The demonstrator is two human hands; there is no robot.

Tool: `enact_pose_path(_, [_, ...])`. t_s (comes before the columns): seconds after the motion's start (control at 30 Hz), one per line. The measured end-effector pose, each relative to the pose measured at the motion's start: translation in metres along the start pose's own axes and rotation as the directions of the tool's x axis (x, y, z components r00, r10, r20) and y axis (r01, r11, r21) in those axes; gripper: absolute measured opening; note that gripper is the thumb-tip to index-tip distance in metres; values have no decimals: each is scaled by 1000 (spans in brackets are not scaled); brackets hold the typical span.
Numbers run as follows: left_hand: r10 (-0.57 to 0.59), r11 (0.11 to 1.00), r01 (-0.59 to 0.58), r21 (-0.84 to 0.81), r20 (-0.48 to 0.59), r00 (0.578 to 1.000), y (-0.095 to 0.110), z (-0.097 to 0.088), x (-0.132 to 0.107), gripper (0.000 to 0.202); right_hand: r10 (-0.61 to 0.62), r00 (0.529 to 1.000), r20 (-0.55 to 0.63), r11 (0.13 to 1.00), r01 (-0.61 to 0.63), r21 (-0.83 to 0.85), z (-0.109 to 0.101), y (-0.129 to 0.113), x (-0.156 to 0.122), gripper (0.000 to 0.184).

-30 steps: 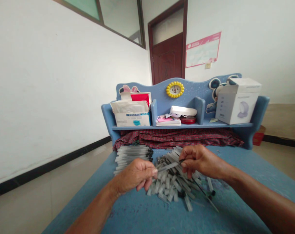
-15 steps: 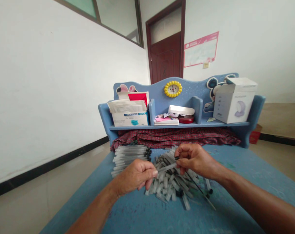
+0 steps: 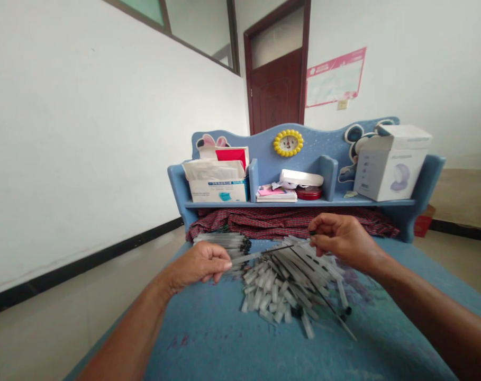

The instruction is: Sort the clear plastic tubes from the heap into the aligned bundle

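- Clear plastic tube [image 3: 244,259] is sitting in the left hand [image 3: 206,264], thumb and fingers clamped on its near end, far end pointing at the other hand.
- Right hand [image 3: 337,235] is pinching the far end of a thin rod [image 3: 278,249]; a small black piece [image 3: 312,233] is showing at those fingertips.
- Rod is spanning the gap between the hands, dark stretch on the tube side, paler stretch by the right fingers. Can't tell if its tip is inside the tube mouth or just touching.
- Both parts are hanging over the back of a loose pile [image 3: 272,288] of tubes on the blue table [image 3: 208,338]. Neat bundle [image 3: 220,241] with dark ends is lying behind the left hand, before the plaid cloth [image 3: 260,225].
- Handling, my read: one straight line matters most; any angle is probably going to bind or bend the rod.
- Left should be just steadying, right doing the moving, along the axis, no twist.
- Grip lightly; thin wall is likely flexing under a hard pinch.
- Watch the pile: low elbows or fingers would be dragging tubes.
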State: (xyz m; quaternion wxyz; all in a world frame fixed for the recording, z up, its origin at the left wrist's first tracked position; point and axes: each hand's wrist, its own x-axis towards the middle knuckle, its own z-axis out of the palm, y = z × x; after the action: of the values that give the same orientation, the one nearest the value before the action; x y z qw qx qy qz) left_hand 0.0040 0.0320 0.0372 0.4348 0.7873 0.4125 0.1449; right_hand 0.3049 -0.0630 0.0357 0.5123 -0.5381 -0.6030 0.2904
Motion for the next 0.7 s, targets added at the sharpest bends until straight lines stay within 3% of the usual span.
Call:
enact_pose_path(0.1, [-38,999,39,18,-66,997,-5,-7,0,25,-123,988,-92,961,95,-260,-4,-5,-4,12])
enact_pose_path(0.17, [-43,998,47,31,-107,993,-7,-6,4,27,-231,969,-87,862,163,-480,0,-8,-9,11])
enact_pose_path(0.27, [-31,998,37,51,-108,994,-8,3,10,29,-348,935,67,647,291,-705,16,-11,-20,15])
enact_pose_path(0.37, [4,998,0,56,-66,998,-8,13,13,27,-389,887,250,454,421,-786,36,-12,-31,19])
enact_pose_path(0.43, [21,998,-18,57,-47,999,-7,17,13,25,-375,863,340,377,476,-794,47,-13,-39,21])
enact_pose_path(0.57, [16,998,-15,57,-22,1000,-7,23,14,28,-292,855,429,367,514,-775,56,-14,-49,21])
enact_pose_path(0.7, [9,997,-10,76,12,1000,-7,27,17,33,-167,898,406,426,437,-792,50,-19,-45,13])
